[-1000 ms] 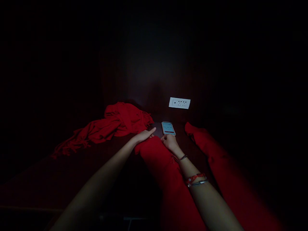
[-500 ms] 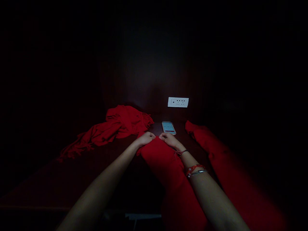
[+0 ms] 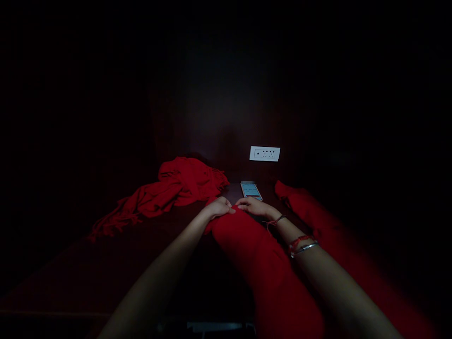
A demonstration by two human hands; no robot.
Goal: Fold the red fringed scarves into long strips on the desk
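A long red scarf (image 3: 261,259) runs from the dark table toward me and hangs over its front edge. Both hands pinch its far end, close together. My left hand (image 3: 219,207) is closed on the left corner, thumb lying on top of the cloth. My right hand (image 3: 252,206) is closed on the edge just to the right, with bracelets around that wrist and forearm. Part of the scarf's far end is hidden beneath my hands.
Behind my left hand lies a crumpled red fringed scarf (image 3: 187,181). Another length of red cloth (image 3: 318,216) stretches along the right. A lit phone (image 3: 251,189) rests beyond my right hand, below a white wall socket (image 3: 264,153). The surroundings are very dark.
My right hand has turned flatter over the scarf edge, its forearm swinging outward to the right. My left thumb now lies across the cloth. The whole view has shifted slightly.
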